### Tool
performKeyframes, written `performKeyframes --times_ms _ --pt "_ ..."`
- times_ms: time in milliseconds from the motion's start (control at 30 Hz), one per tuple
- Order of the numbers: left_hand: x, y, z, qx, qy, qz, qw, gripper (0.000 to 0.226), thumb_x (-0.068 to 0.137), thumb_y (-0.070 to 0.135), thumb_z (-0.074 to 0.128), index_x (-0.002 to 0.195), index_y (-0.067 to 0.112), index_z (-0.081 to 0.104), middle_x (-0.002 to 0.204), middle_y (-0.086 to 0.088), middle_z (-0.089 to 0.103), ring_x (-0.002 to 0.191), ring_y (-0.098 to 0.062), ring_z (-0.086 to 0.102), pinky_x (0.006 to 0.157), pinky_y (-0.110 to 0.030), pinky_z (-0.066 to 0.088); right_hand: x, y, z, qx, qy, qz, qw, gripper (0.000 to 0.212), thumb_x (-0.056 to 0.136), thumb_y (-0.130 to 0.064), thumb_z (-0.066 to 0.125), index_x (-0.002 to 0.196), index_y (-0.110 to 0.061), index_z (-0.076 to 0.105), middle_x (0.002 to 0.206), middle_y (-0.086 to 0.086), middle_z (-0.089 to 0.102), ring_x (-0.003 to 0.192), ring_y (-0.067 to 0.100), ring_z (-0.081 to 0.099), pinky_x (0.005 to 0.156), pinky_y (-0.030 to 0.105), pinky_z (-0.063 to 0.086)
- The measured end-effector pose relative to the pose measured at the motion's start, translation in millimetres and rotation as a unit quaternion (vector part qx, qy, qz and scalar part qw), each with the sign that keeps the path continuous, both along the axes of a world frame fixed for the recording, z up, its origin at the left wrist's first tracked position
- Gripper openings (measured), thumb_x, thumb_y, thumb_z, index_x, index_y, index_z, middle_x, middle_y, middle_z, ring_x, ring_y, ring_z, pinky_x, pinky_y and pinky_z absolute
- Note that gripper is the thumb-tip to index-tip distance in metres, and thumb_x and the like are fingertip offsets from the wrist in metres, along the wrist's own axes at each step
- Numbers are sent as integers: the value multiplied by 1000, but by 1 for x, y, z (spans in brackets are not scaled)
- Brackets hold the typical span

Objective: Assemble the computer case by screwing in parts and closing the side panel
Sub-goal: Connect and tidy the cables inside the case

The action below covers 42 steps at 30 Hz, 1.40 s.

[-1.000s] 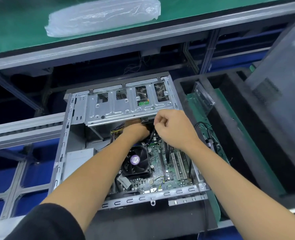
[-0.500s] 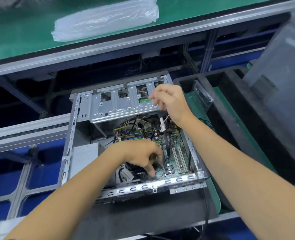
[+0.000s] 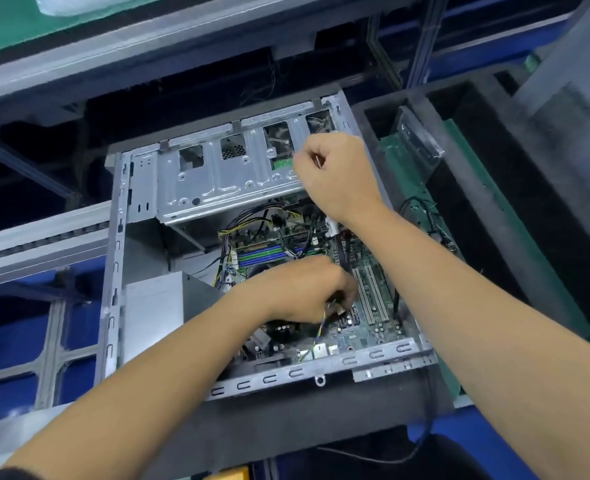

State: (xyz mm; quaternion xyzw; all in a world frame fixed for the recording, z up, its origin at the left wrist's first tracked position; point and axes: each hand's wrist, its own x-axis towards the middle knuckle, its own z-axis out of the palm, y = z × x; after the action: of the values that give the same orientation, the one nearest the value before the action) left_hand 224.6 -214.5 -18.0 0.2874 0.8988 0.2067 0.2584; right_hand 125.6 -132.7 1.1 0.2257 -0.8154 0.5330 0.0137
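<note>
Lying open on its side, the computer case [image 3: 113, 306] faces up; the right hand [image 3: 335, 174] hangs fisted over the drive cage [image 3: 224, 181], its hold unclear, while the nearer left hand [image 3: 304, 289] pinches a small connector [image 3: 338, 310] (wires trailing) above the motherboard [image 3: 366, 327].

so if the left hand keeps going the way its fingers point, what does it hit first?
Probably the white expansion slots on the motherboard: the left hand's curled fingers point right and down, just short of them. Depth is unclear.
</note>
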Motion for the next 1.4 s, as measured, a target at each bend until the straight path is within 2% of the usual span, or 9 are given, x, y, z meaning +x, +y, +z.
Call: performKeyframes --times_ms 167,267,400,600,733,833,1133,1267,1400 --pt "3 1 -14 8 -24 -41 999 27 83 7 61 105 19 72 98 6 73 83 -7 66 84 -18 46 -1 -1 1 15 12 -25 999 48 88 -10 53 50 -22 27 46 -8 26 48 9 25 56 40 43" --pt "1 2 -21 -15 -31 -30 999 26 82 7 62 104 17 72 94 2 73 84 -15 66 81 -29 51 -1 -1 1 19 12 -29 999 48 88 -10 54 50 -22 27 46 -8 27 48 9 25 54 38 39" --pt "-5 1 -23 -61 -20 -40 997 30 82 6 60 108 17 71 95 -3 72 88 -20 65 81 -31 50 -3 -2 -1 20 7 -28 999 46 87 -12 54 51 -23 28 47 -8 28 48 9 26 54 31 33" --pt "0 -2 -24 -107 35 -85 990 22 92 35 56 97 17 69 85 -1 68 82 -21 63 77 -32 49 -2 -2 -1 27 -1 -31 999 37 86 -12 54 54 -13 36 51 3 33 54 17 29 56 34 41" --pt "5 5 -24 -148 68 -134 978 19 86 30 55 84 15 67 80 -3 66 85 -24 60 88 -34 43 -1 -1 -1 48 -19 -17 999 30 88 -13 53 59 -5 46 56 9 42 55 18 35 53 30 32" --pt "10 11 -25 -165 76 -116 977 14 80 24 54 74 15 62 70 -6 63 73 -29 57 81 -32 42 0 0 1 58 -26 -11 998 29 89 -13 52 64 3 53 56 10 43 53 18 34 53 30 31" --pt "14 11 -34 -161 75 -71 982 16 78 20 58 66 20 48 57 -1 53 55 -25 40 76 -34 49 0 1 1 85 -28 -4 996 30 91 -16 51 63 -5 50 56 6 45 52 16 35 48 27 27" --pt "14 9 -35 -149 79 -48 985 10 76 23 59 68 17 55 58 -1 57 57 -27 45 74 -33 47 0 0 2 88 -25 -5 996 34 91 -16 52 59 -13 40 54 2 40 51 15 33 47 27 25" --pt "16 12 -35 -168 87 -66 980 10 75 22 56 68 20 50 61 -2 57 59 -29 46 80 -32 44 -1 -1 2 93 -27 -5 995 32 91 -16 51 60 -13 42 55 4 41 51 15 33 48 27 25"
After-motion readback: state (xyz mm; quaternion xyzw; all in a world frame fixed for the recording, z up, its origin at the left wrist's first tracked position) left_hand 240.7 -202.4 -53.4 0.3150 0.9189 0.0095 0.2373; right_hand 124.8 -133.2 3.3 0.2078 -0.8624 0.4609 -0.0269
